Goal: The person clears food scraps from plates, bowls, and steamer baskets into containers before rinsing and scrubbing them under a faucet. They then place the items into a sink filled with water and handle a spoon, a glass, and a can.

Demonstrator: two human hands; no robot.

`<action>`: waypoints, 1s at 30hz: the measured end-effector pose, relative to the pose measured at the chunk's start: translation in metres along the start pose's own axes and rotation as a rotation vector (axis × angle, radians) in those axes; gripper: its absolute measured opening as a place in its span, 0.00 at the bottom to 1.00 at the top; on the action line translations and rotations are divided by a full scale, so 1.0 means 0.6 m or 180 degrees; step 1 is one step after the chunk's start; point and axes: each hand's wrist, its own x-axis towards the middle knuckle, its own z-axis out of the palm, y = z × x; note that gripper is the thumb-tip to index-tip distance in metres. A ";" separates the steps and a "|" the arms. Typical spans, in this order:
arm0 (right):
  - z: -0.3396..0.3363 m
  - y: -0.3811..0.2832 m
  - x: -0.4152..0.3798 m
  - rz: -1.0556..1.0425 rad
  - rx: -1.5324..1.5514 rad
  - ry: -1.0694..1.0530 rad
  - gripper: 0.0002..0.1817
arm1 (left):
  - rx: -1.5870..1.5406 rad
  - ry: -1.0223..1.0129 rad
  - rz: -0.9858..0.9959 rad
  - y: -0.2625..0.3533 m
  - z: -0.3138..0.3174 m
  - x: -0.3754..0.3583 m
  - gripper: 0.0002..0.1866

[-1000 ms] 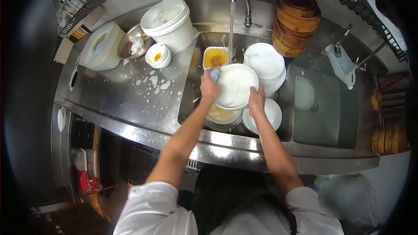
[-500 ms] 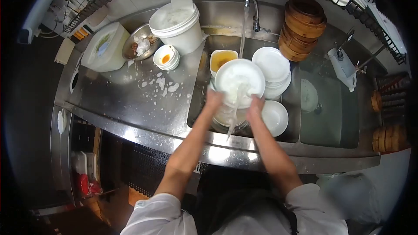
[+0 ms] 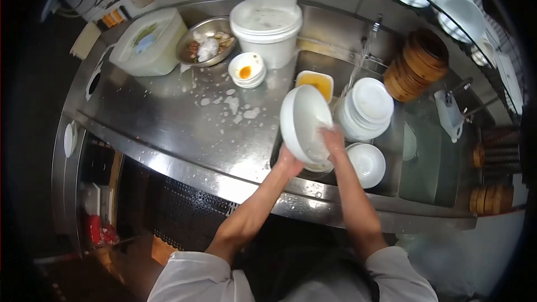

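Note:
A large white bowl (image 3: 302, 120) is tilted on its side above the left basin, its inside facing right. My left hand (image 3: 291, 160) is closed on its lower rim. My right hand (image 3: 332, 138) is at the bowl's right side, its fingers at the inner surface, blurred; whether it grips anything is hard to see. Behind the bowl is a square container with yellow liquid (image 3: 319, 83). To the right stand stacked white plates (image 3: 372, 100) and a white bowl (image 3: 367, 166). Water runs from the tap (image 3: 376, 25) behind the plates.
Bamboo steamers (image 3: 417, 64) stand behind the water-filled right basin (image 3: 428, 162). Along the counter's back are a white bucket (image 3: 267, 31), small stacked bowls (image 3: 246, 71), a metal bowl of scraps (image 3: 207, 42) and a plastic tub (image 3: 148, 42). A wire rack with dishes hangs above.
The large bowl has turned from facing up to tilted on its side, away from the water stream. My left hand has shifted to its underside. The whole view has turned and shifted.

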 end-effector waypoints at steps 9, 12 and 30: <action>0.158 -0.018 -0.018 -0.1227 -0.1927 -0.0132 0.18 | -0.0675 0.0129 -0.0221 0.131 -0.114 -0.067 0.27; 0.209 -0.043 0.011 -0.1128 -0.2400 0.0074 0.17 | -0.0760 0.0242 -0.0463 0.263 -0.205 -0.145 0.29; -0.090 0.170 0.081 0.0526 -0.3057 0.1447 0.15 | 0.8148 -0.0545 0.1263 0.487 0.128 0.492 0.31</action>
